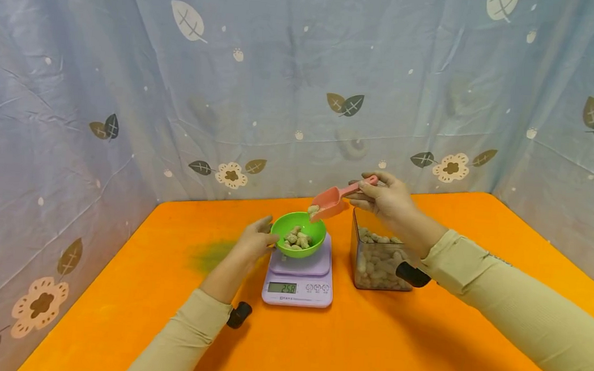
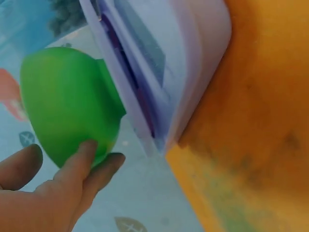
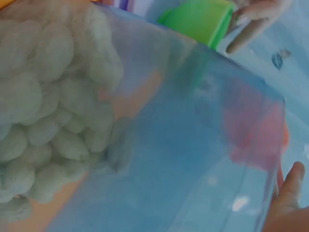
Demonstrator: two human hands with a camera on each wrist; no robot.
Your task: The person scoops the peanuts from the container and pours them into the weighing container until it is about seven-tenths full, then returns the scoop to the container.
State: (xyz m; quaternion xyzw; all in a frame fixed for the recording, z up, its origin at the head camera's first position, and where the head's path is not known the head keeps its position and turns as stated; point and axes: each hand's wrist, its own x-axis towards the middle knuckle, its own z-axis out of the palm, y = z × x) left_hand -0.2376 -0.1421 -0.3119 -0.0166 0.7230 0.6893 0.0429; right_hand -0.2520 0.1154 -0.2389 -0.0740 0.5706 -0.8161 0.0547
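A green bowl (image 1: 284, 223) with several peanuts (image 1: 297, 239) sits on the purple kitchen scale (image 1: 298, 285), whose display is lit with digits. My left hand (image 1: 256, 238) is at the bowl's left side. In the left wrist view its fingertips (image 2: 88, 147) touch the bowl's outer wall, fairly straight, with the thumb apart. My right hand (image 1: 389, 199) pinches the handle of a pink scoop (image 1: 329, 201), which tilts down toward the bowl's far right rim with a peanut (image 1: 313, 210) at its lip. Through the clear container wall in the right wrist view, the scoop looks blurred.
A clear container (image 1: 356, 263) of peanuts stands right of the scale, beneath my right forearm. An orange cloth (image 1: 168, 291) covers the table. Patterned blue curtains (image 1: 292, 94) hang behind it and at both sides.
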